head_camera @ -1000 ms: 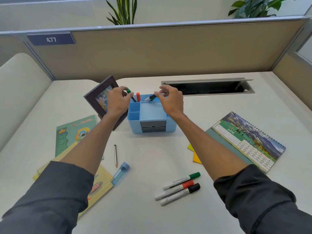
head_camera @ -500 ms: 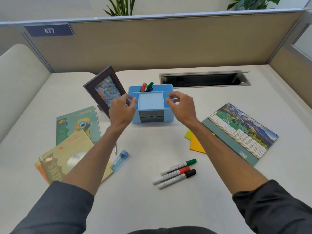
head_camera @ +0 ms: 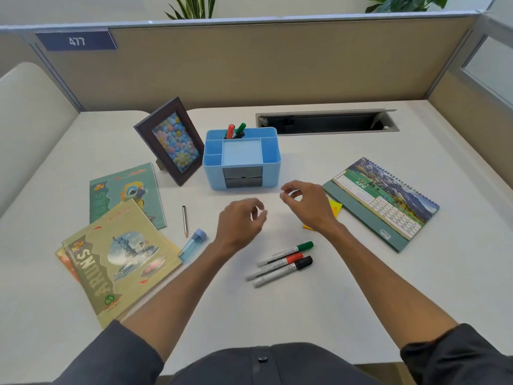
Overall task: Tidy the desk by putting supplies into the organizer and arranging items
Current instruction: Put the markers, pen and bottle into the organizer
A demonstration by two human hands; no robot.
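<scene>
Hovering empty and loosely curled: left hand [head_camera: 240, 223], right hand [head_camera: 304, 202]. Mid-task, judging by markers in blue organizer [head_camera: 241, 159]. Next probably: gather three whiteboard markers [head_camera: 281, 263].

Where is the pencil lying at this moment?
In the head view the pencil lies flat on the desk, left of centre, between the teal notebook and the left hand, just above the blue tube.

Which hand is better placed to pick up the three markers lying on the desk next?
Probably the right hand: the three markers lie below it with their caps toward its side. The left hand is about as near but sits closer to the pencil. Both hands are empty.
</scene>
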